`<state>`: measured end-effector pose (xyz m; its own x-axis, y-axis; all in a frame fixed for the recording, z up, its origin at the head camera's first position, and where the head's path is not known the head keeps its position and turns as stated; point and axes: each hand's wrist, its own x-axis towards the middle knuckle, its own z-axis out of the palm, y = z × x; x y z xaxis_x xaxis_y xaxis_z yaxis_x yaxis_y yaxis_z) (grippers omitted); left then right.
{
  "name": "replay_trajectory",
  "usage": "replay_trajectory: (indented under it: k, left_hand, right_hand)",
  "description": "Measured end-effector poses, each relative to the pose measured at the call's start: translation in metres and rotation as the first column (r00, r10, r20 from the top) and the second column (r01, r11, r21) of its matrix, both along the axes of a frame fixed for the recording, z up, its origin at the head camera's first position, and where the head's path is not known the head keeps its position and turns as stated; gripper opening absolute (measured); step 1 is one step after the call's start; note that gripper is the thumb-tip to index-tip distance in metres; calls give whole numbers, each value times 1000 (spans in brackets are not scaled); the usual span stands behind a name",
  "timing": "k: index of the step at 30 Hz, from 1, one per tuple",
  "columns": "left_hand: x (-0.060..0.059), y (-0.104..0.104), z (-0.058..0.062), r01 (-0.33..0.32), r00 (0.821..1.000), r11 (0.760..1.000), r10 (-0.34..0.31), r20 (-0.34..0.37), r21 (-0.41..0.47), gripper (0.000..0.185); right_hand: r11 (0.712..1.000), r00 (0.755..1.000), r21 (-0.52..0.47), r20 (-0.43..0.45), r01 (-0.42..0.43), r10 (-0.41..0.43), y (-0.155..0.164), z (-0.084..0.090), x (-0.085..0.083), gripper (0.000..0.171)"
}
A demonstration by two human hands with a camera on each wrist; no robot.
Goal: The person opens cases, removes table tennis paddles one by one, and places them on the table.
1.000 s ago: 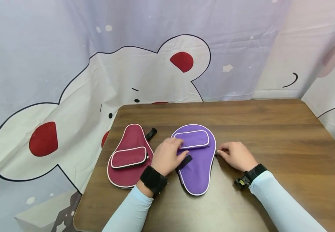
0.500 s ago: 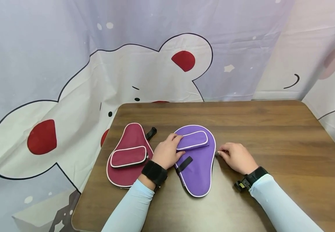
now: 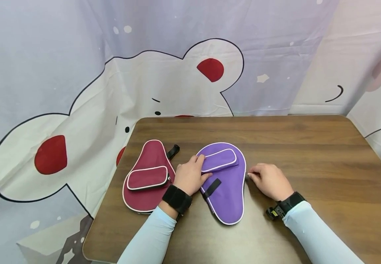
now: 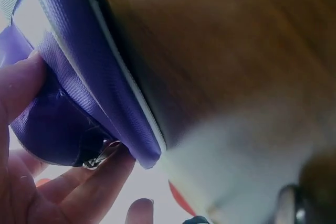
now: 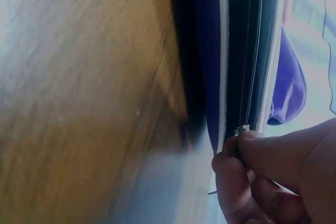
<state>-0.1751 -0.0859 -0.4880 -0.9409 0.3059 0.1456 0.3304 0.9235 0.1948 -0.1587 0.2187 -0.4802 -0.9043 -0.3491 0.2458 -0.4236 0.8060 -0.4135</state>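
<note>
A purple table tennis paddle case (image 3: 226, 200) with white piping lies on the table, its wide end away from me. My left hand (image 3: 190, 176) holds its left side at the raised front pocket (image 3: 219, 160). In the left wrist view the thumb and fingers (image 4: 97, 192) sit either side of the pocket, beside a metal zipper slider (image 4: 100, 156). At the case's right edge, my right hand (image 3: 270, 180) pinches the zipper pull (image 5: 241, 129) between thumb and forefinger. The dark zipper (image 5: 244, 51) runs along the case's side, and its teeth look closed above the pull.
A maroon paddle case (image 3: 151, 156) with a front pocket and black strap (image 3: 173, 151) lies left of the purple one, partly behind my left hand. The wooden table (image 3: 309, 146) has a patterned curtain (image 3: 164, 80) behind it.
My left hand has settled onto the purple case's pocket and left side. The case's narrow end has swung slightly right. My right hand stays at the zipper pull, shifting barely downward.
</note>
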Motion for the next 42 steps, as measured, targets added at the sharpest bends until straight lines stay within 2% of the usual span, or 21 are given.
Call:
replay_trajectory:
  k: [11, 19, 26, 31, 37, 42]
  left_hand:
    - [3, 1, 12, -14, 1000, 1000, 13, -20, -24, 59]
    - [-2, 2, 12, -24, 999, 999, 23, -27, -44, 59]
    - [0, 2, 11, -23, 999, 997, 21, -27, -67, 61]
    - [-2, 2, 14, -7, 1000, 995, 6, -11, -103, 66]
    - [-4, 2, 24, 13, 1000, 987, -9, 28, -160, 83]
    - [-11, 4, 25, 25, 999, 985, -16, 52, -171, 77]
  right_hand:
    - [1000, 1000, -15, -12, -8, 8, 0, -2, 5, 6]
    - [1000, 1000, -24, -14, -3, 3, 0, 0, 9, 3]
    - [999, 1000, -24, 4, -21, 21, 0, 1, 15, 4]
    - [999, 999, -24, 3, -34, 34, -1, 4, 20, 8]
    - [999, 999, -11, -15, -50, 50, -1, 3, 24, 8]
    - [998, 997, -15, -31, -67, 66, 1, 2, 28, 9]
